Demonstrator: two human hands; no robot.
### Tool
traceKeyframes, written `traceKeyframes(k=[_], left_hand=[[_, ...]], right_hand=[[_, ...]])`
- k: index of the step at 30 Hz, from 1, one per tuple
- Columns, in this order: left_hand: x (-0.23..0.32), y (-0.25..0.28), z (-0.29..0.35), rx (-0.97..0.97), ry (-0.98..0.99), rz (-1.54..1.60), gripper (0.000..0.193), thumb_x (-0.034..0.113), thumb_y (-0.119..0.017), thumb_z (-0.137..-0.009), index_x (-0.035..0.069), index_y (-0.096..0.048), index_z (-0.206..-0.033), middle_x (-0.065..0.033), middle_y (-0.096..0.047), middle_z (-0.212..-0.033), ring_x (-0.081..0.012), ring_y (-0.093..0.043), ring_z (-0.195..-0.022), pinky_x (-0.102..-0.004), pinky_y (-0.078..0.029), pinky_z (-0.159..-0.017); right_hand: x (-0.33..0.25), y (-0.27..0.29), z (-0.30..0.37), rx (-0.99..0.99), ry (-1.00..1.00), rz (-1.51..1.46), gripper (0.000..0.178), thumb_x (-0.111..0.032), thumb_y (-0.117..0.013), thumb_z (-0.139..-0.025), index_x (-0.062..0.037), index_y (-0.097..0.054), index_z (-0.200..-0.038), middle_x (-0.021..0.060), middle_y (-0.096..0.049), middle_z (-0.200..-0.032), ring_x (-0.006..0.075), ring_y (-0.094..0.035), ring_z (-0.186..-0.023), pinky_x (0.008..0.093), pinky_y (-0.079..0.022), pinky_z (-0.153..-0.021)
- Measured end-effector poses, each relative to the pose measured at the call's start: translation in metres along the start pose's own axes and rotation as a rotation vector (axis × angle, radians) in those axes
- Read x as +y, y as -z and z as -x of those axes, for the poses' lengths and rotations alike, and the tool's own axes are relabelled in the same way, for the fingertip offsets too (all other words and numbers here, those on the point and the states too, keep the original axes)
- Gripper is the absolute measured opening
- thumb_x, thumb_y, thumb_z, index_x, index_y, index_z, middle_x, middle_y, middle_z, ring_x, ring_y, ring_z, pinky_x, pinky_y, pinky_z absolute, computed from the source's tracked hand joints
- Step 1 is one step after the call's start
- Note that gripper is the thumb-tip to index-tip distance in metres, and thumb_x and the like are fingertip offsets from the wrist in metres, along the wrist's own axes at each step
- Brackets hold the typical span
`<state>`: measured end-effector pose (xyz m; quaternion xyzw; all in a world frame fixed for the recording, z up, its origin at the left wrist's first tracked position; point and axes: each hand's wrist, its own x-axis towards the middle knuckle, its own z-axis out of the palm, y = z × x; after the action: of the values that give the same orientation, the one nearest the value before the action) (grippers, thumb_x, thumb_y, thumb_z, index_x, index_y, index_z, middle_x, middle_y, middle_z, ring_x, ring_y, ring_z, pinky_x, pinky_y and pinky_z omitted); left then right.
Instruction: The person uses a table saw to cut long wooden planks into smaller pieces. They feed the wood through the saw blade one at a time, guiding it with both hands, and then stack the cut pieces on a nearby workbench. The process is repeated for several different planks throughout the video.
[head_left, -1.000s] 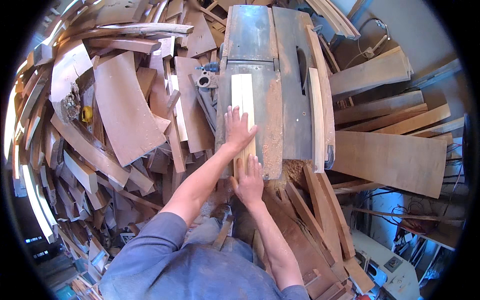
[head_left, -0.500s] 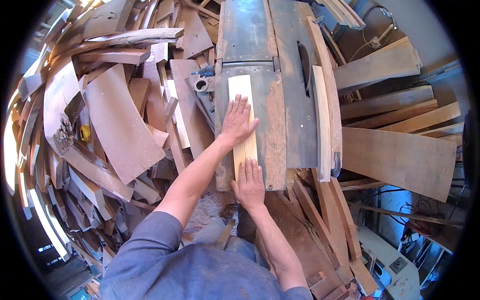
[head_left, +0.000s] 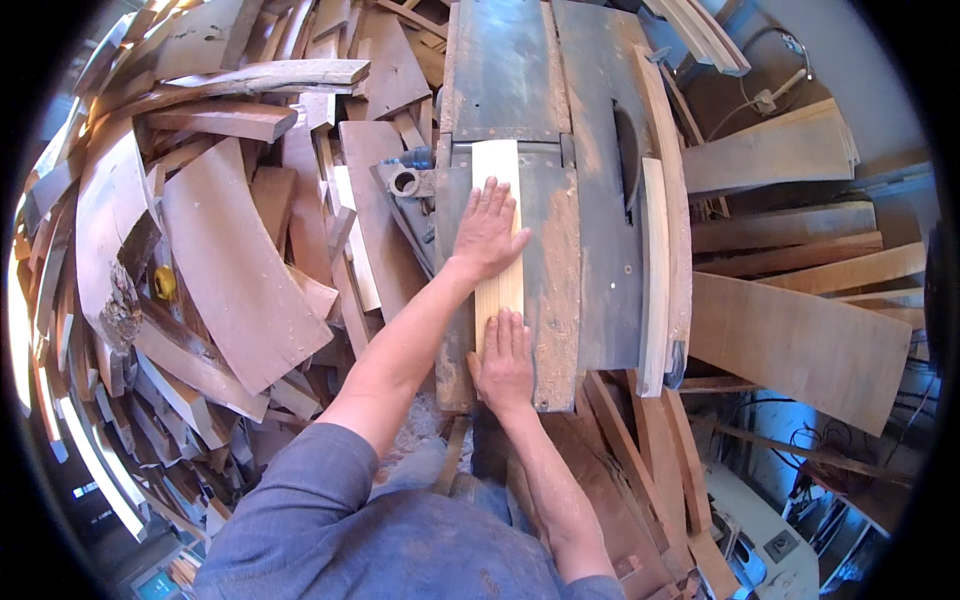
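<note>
A pale, narrow wooden board (head_left: 495, 160) lies lengthwise on the near table of a jointer (head_left: 545, 300). Its far end reaches over the dark crosswise slot (head_left: 541, 155) between the two metal tables. My left hand (head_left: 488, 230) rests flat on the middle of the board, fingers stretched forward and thumb out to the right. Behind it, my right hand (head_left: 504, 365) lies over the board's near end with fingers extended and its thumb along the left edge. Most of the board's near end is hidden under that hand.
Offcuts and planks (head_left: 235, 260) are heaped high on the left. A pale strip (head_left: 652, 270) stands along the wooden fence (head_left: 678, 250) on the jointer's right. Wide boards (head_left: 800, 335) jut out further right. A blue-and-black tool (head_left: 410, 158) and a metal ring fitting (head_left: 405, 182) sit beside the slot.
The board has slid forward along the table, so its far end now covers part of the slot. Both hands moved with it, still flat on top. The view has shifted slightly.
</note>
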<state>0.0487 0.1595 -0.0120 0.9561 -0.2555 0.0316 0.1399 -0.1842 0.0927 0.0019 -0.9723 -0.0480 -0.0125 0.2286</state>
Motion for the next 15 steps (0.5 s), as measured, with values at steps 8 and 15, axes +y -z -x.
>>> traceKeyframes(k=[8,15], left_hand=[[-0.008,0.003,-0.02,-0.003,-0.013,0.013,0.072,0.049,-0.053,-0.099,-0.008,-0.05,-0.143,-0.0243,-0.038,-0.161,-0.0396,-0.022,-0.157,-0.0515,-0.014,-0.129],[-0.018,-0.001,-0.039,0.031,-0.032,0.017,0.071,0.048,-0.053,-0.099,-0.008,-0.05,-0.142,-0.0244,-0.037,-0.161,-0.0402,-0.022,-0.156,-0.0519,-0.014,-0.128]], right_hand=[[0.003,-0.001,-0.021,0.033,0.009,0.018,0.078,-0.034,-0.072,-0.089,0.0082,-0.046,-0.149,0.0293,-0.037,-0.161,0.0457,-0.033,-0.151,0.0555,-0.026,-0.125],[0.005,0.002,-0.041,0.059,-0.008,-0.009,0.076,-0.033,-0.072,-0.088,0.0076,-0.049,-0.147,0.029,-0.041,-0.158,0.0439,-0.036,-0.15,0.055,-0.028,-0.124]])
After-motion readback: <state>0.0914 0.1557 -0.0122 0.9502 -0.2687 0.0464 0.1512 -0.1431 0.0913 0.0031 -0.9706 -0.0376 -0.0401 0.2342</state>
